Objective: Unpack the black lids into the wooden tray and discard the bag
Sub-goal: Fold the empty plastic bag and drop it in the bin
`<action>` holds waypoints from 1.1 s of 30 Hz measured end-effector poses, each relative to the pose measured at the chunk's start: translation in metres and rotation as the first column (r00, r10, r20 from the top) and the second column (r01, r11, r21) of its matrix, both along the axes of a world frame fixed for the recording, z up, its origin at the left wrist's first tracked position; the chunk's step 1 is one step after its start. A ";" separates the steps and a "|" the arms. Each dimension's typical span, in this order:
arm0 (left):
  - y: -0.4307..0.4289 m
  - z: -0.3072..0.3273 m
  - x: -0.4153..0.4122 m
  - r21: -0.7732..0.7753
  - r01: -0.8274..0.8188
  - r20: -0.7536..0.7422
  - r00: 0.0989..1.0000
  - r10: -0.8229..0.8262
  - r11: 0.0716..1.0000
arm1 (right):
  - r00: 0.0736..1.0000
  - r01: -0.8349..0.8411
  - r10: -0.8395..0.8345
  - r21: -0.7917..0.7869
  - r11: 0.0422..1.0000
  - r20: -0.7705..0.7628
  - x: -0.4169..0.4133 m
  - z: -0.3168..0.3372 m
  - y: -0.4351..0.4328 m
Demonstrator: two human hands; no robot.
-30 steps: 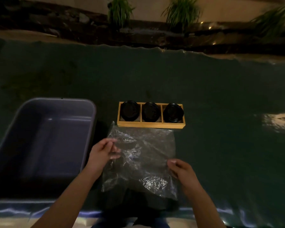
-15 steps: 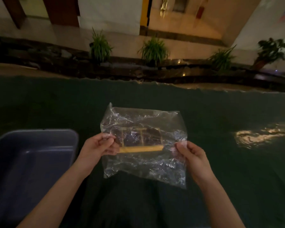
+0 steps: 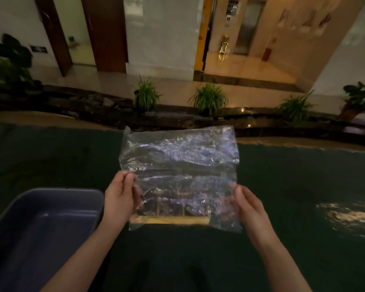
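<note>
A clear crinkled plastic bag (image 3: 179, 163) is held up flat in front of me, above the dark green table. My left hand (image 3: 119, 197) pinches its left edge and my right hand (image 3: 248, 205) pinches its right edge. Through the bag's lower part I see the wooden tray (image 3: 170, 220) on the table, its front wall and dividers showing. The black lids (image 3: 171, 202) in the tray appear only as dark shapes behind the plastic.
A grey-blue plastic bin (image 3: 15, 209) stands at the near left, beside my left forearm. The dark green table cloth (image 3: 293, 186) stretches to a far edge, with a bright reflection (image 3: 350, 213) at the right. Beyond are potted plants (image 3: 209, 100) and a hallway.
Both hands have raised the bag from the table and spread it upright. The view has tilted upward, so the bag now covers the tray and the hallway shows.
</note>
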State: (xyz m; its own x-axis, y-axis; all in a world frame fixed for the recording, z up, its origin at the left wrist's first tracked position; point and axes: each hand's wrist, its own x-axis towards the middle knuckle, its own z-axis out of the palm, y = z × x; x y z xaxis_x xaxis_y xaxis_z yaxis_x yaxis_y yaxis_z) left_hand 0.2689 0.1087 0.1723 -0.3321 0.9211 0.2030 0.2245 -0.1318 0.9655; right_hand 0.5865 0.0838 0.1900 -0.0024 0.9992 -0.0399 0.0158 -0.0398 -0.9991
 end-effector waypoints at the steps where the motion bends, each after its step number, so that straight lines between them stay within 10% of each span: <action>1: 0.001 0.002 -0.001 0.010 -0.022 -0.002 1.000 0.022 1.000 | 0.998 -0.058 0.057 -0.038 0.998 -0.032 0.002 0.000 -0.002; 16: 0.005 0.003 -0.007 -0.035 -0.004 0.048 0.999 0.006 0.999 | 0.995 -0.078 0.067 0.162 0.984 0.070 0.024 -0.010 -0.011; 28: -0.011 -0.005 -0.008 -0.126 0.333 0.068 0.943 -0.326 0.935 | 0.988 -0.118 0.114 -0.035 0.992 -0.106 0.028 0.021 0.040; 33: -0.009 -0.003 -0.018 -0.214 0.521 0.403 0.818 -0.411 0.826 | 0.995 0.074 -0.075 -0.016 0.997 -0.063 0.012 0.020 0.056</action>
